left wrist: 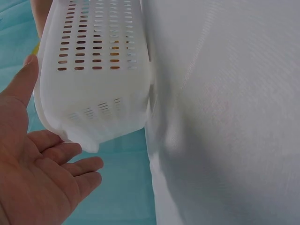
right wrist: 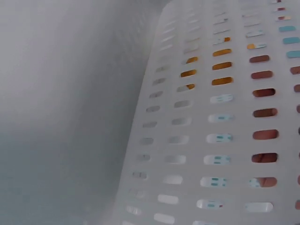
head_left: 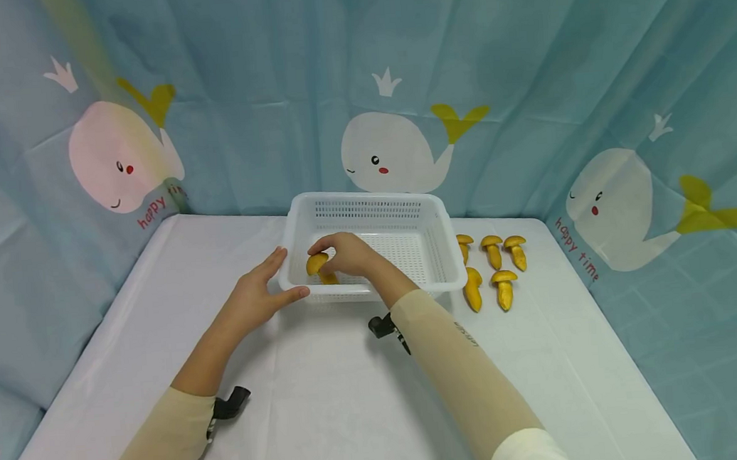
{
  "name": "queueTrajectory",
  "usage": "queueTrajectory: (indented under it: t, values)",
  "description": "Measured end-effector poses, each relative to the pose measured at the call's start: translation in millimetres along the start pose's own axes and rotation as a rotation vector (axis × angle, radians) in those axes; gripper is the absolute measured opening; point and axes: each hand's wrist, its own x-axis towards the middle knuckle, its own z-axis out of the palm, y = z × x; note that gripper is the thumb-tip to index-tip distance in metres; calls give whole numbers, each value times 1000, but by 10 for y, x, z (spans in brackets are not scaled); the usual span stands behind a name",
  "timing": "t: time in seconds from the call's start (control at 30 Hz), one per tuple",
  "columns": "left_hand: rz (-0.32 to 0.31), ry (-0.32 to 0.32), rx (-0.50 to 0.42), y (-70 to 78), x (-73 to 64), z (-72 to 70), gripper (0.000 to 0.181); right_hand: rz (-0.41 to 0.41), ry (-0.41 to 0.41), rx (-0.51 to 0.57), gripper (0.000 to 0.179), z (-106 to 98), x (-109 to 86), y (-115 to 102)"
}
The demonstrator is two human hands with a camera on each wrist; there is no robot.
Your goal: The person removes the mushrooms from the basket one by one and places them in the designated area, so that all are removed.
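Left hand (head_left: pixel 258 289) at centre left of frame, fingers straight and relaxed, resting against near left corner of white basket (head_left: pixel 437 254); palm wide beside basket wall (left wrist: pixel 93 89) in left wrist view

Right hand (head_left: pixel 347 254) at frame centre, inside basket, fingers curled round yellow mushroom (head_left: pixel 315 263) low at near left corner

Five yellow mushrooms (head_left: pixel 493 264) on white table (head_left: pixel 329 404) just right of basket, centre right of frame

Whale-print blue cloth (head_left: pixel 524 69) across upper frame behind table

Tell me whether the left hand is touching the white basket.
Touching: the head view shows the left hand with its thumb pressed against the white basket at its near left corner.
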Motion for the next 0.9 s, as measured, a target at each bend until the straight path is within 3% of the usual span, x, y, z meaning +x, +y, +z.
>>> queueTrajectory:
  t: [0.9]
  values:
    - [-27, 5, -2, -6, 12, 21, 111, -114, 189, 148, 40, -213, -223, -128]
